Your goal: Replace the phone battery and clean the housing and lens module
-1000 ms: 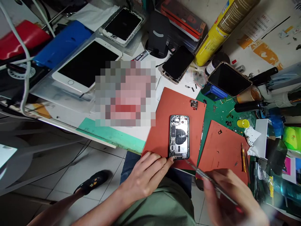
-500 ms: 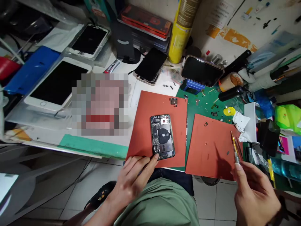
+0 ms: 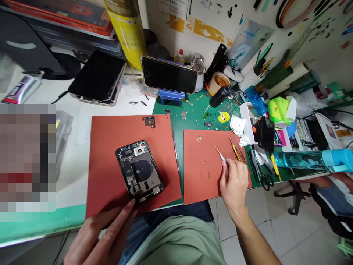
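An opened smartphone point(image 3: 143, 167), its inner parts showing, lies tilted on the left orange-red mat point(image 3: 102, 136). My left hand point(image 3: 103, 233) holds its lower edge at the fingertips; the thumb is hard to make out. Over the right orange-red mat point(image 3: 195, 176), my right hand point(image 3: 234, 180) is closed round a slim silver screwdriver point(image 3: 221, 156), its thin tip pointing up and left. Beside that hand lies a gold screwdriver point(image 3: 234, 149). A small metal phone part point(image 3: 149, 121) rests at the left mat's top, and a tiny tray-like frame point(image 3: 199, 138) on the right mat.
A phone point(image 3: 169, 75) leans on a blue stand behind the mats. Nearby are a yellow spray can point(image 3: 127, 35), a screen assembly point(image 3: 97, 77), a yellow cap point(image 3: 224, 117), scissors point(image 3: 267, 181) and a blue water bottle point(image 3: 311, 160). A metal pick point(image 3: 175, 151) lies between the mats.
My view has swung to the right. The gold screwdriver has left my right hand and lies on the right mat; that hand now holds the silver one. My left hand stays at the smartphone.
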The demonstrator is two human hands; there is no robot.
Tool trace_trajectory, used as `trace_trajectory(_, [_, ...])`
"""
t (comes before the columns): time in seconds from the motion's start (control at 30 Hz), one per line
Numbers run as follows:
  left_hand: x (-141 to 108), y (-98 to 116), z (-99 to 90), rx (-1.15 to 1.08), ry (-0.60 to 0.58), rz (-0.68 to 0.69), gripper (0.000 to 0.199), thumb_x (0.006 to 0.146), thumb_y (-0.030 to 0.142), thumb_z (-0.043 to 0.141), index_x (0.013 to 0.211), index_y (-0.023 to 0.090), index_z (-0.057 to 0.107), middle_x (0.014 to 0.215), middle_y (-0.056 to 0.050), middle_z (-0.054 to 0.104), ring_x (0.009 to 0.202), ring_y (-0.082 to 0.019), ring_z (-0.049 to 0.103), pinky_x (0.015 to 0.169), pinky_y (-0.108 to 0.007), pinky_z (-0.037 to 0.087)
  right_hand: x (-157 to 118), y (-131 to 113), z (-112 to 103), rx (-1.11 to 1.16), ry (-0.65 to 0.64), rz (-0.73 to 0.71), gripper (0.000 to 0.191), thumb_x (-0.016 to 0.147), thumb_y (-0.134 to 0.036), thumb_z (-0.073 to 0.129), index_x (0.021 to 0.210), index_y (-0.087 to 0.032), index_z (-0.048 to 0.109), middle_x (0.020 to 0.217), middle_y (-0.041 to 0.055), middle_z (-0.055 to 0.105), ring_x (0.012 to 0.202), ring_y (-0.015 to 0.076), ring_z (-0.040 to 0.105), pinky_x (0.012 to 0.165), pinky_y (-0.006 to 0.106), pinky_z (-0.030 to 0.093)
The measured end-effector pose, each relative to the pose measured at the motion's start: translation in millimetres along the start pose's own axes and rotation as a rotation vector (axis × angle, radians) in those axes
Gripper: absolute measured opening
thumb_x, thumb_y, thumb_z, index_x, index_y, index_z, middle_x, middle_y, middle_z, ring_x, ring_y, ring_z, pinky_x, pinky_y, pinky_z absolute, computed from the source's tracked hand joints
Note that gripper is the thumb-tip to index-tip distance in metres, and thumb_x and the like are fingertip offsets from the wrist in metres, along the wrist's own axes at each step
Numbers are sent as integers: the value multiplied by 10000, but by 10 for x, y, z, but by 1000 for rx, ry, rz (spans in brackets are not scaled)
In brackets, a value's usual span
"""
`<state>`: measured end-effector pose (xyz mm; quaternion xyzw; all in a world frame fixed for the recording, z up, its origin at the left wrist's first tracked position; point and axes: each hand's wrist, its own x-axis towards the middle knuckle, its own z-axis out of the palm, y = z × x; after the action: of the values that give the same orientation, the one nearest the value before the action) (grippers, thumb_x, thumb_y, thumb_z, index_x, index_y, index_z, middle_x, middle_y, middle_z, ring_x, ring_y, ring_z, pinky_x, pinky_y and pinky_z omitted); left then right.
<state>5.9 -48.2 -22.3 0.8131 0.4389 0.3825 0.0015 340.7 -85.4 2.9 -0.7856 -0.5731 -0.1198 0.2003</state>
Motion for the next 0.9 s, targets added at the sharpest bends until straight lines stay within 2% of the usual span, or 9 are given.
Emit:
trace_trajectory(0.07, [19, 14, -9, 5, -19, 0, 749, 844, -33, 836, 1503, 274, 655, 960, -49, 802, 750, -198, 727, 804, -344, 593, 25, -29, -26, 31, 19, -2, 178, 1084, -194, 553, 1194, -173, 691, 1027, 131, 687, 985, 263, 602, 873, 442, 509])
trace_trajectory(0.13, [22, 22, -10, 3, -29, -4, 719, 856, -30, 827, 1493, 262, 666, 970, -52, 805, 760, -197, 733, 812, -343, 593, 80, -80, -76, 157, -15, -1, 145, 1077, -188, 578, 1139, -194, 709, 1014, 105, 686, 973, 243, 597, 867, 414, 506])
trace_trajectory(0.27, [10, 21, -2, 18, -8, -21, 718, 831, -16, 861, 1463, 278, 692, 989, -38, 810, 782, -189, 734, 850, -335, 605, 232, -211, -117, 384, -261, -42, 165, 1094, -185, 551, 1091, -208, 714, 992, 67, 687, 941, 216, 586, 840, 371, 507])
trace_trajectory(0.33, [6, 19, 0, 16, -10, -20, 738, 826, -16, 865, 1476, 281, 679, 994, -37, 814, 788, -191, 738, 847, -335, 609, 292, -258, -93, 364, -317, -71, 186, 1101, -176, 523, 1083, -199, 707, 992, 72, 685, 935, 224, 569, 829, 377, 494])
trace_trajectory(0.5, [3, 34, -3, -7, -19, -43, 782, 786, -63, 872, 1473, 260, 684, 1005, -61, 822, 798, -208, 748, 861, -351, 596, 362, -311, -40, 250, -361, -111, 216, 1077, -103, 474, 1043, -193, 667, 968, 76, 656, 900, 242, 527, 776, 369, 448])
trace_trajectory(0.73, [11, 31, 20, -2, -7, -30, 774, 768, -57, 893, 1453, 250, 702, 1013, -62, 830, 795, -195, 749, 885, -329, 584, 418, -360, -33, 156, -435, -145, 250, 1021, -20, 424, 966, -188, 601, 953, 89, 599, 887, 257, 491, 776, 375, 407])
trace_trajectory(0.9, [42, 5, -18, -5, -39, -14, 785, 795, 1, 906, 1498, 247, 659, 1024, -56, 829, 812, -186, 760, 907, -296, 576, 452, -297, -23, 279, -409, -43, 216, 1057, -112, 404, 955, -218, 563, 934, 81, 593, 873, 259, 514, 763, 372, 401])
